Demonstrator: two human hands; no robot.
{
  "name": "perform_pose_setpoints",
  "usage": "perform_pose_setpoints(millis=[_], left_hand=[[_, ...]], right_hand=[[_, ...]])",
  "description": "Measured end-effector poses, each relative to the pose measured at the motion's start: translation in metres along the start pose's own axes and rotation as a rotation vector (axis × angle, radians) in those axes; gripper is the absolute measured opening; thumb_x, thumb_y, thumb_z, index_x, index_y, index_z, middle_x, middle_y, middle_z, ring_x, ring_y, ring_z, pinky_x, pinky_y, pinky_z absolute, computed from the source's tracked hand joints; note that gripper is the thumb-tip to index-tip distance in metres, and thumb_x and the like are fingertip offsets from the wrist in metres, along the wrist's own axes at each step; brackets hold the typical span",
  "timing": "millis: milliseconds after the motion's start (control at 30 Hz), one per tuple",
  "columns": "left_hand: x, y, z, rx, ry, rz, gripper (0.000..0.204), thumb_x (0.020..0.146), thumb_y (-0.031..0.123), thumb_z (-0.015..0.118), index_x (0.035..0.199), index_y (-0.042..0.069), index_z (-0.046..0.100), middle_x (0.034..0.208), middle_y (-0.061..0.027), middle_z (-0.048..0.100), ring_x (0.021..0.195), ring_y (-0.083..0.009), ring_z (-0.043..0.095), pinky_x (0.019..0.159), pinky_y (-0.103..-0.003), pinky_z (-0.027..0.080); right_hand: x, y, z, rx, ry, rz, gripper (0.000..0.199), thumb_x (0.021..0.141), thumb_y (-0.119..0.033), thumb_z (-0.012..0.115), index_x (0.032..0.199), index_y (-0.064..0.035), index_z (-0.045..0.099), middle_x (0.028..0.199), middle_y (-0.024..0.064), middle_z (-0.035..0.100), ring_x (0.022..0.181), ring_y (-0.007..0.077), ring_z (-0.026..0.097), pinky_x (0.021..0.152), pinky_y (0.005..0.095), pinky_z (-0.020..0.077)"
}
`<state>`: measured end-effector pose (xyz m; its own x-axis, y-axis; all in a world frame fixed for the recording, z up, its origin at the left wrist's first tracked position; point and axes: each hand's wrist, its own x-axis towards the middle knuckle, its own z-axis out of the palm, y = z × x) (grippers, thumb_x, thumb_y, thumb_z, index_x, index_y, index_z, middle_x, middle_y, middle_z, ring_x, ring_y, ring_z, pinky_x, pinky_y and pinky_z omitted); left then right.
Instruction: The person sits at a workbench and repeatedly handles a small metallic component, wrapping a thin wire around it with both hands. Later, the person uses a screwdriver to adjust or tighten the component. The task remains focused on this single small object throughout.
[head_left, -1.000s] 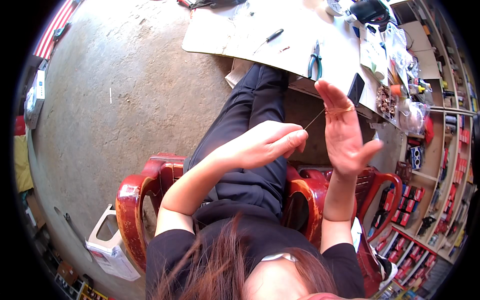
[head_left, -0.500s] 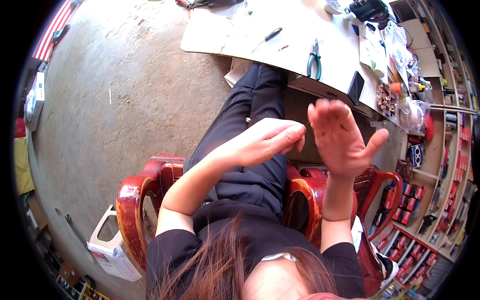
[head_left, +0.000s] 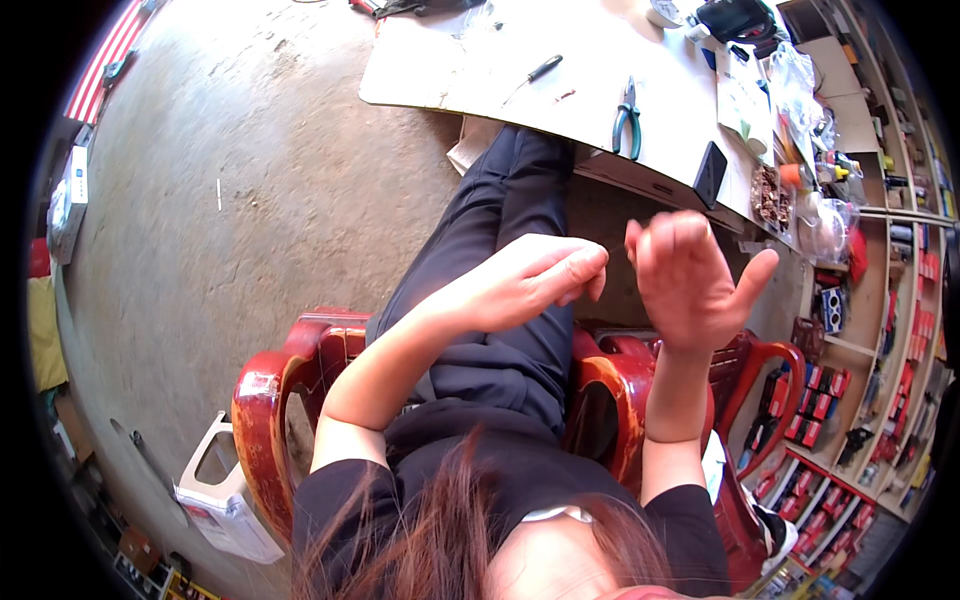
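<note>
Over my lap, my left hand (head_left: 548, 275) has its fingers folded in against the thumb; whatever is in the pinch, if anything, is hidden. My right hand (head_left: 690, 275) is raised beside it with the palm showing, thumb spread and fingers bent slightly forward, nothing seen in it. A gap separates the two hands. Beyond them, on the white table (head_left: 430, 75), lie pliers (head_left: 627, 122) with dark green handles, a screwdriver (head_left: 543, 70) with a black handle, and a tiny reddish piece (head_left: 566, 96). Nearest my right hand is a black phone (head_left: 711, 174) at the table's edge.
A clear container of copper-coloured parts (head_left: 771, 198) and plastic bags (head_left: 793, 85) crowd the table's right side. Red chair arms (head_left: 268, 400) flank me. Stocked shelves (head_left: 900, 330) stand at right; a whitish plastic box (head_left: 225, 510) is on the floor at left.
My right hand's fingers have bent further forward and its fingertips have dropped slightly. My left hand has barely moved, keeping its pinch. The things on the table are where they were.
</note>
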<state>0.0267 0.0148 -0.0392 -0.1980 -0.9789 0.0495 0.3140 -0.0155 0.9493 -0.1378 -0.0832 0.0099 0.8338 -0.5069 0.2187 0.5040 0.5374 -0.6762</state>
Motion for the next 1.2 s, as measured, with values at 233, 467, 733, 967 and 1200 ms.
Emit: perform_pose_setpoints(millis=[233,467,733,967,1200], left_hand=[[-0.001,0.002,-0.003,0.053,-0.014,-0.023,0.044,0.104,0.036,0.036,0.088,0.002,0.058,0.072,0.0017,0.049,0.067,-0.008,0.044,0.062,-0.024,0.039],[0.0,0.002,-0.003,-0.001,0.014,-0.033,0.045,0.103,0.039,0.041,0.083,0.003,0.059,0.067,-0.0013,0.05,0.065,-0.0114,0.045,0.063,-0.028,0.041],[0.001,0.003,-0.003,0.049,0.018,-0.015,0.045,0.102,0.04,0.041,0.083,0.003,0.059,0.067,-0.0021,0.049,0.064,-0.0121,0.046,0.061,-0.029,0.04],[0.001,0.003,-0.003,0.028,-0.03,-0.065,0.046,0.103,0.039,0.041,0.082,0.002,0.058,0.068,-0.0024,0.049,0.065,-0.0126,0.045,0.062,-0.029,0.041],[0.004,-0.001,0.001,0.051,-0.036,0.003,0.045,0.103,0.037,0.039,0.084,0.002,0.058,0.069,-0.0012,0.049,0.066,-0.0112,0.045,0.063,-0.028,0.04]], right_hand=[[-0.001,0.001,-0.019,-1.511,-0.059,0.08,0.083,0.093,-0.069,0.018,0.096,0.0027,0.06,0.097,0.0146,0.063,0.099,0.0306,0.059,0.103,0.0437,0.0361],[-0.009,-0.009,-0.012,-0.175,-0.12,0.193,0.089,0.086,-0.079,0.007,0.062,-0.0061,0.051,0.057,0.0079,0.055,0.051,0.0183,0.048,0.073,0.0362,0.045],[0.005,-0.009,-0.014,-1.382,-0.038,0.076,0.09,0.089,-0.075,0.019,0.101,0.0044,0.06,0.099,0.0149,0.063,0.097,0.0274,0.062,0.099,0.0379,0.0394],[-0.013,-0.014,-0.024,-0.343,-0.212,0.232,0.093,0.088,-0.078,0.013,0.066,-0.0007,0.058,0.053,0.0037,0.053,0.044,0.0175,0.048,0.066,0.0322,0.0461],[0.004,0.0,-0.017,-0.68,0.099,-0.026,0.108,0.085,-0.081,0.022,0.144,0.0099,0.022,0.149,0.0215,0.031,0.141,0.03,0.027,0.117,0.0403,0.011]])
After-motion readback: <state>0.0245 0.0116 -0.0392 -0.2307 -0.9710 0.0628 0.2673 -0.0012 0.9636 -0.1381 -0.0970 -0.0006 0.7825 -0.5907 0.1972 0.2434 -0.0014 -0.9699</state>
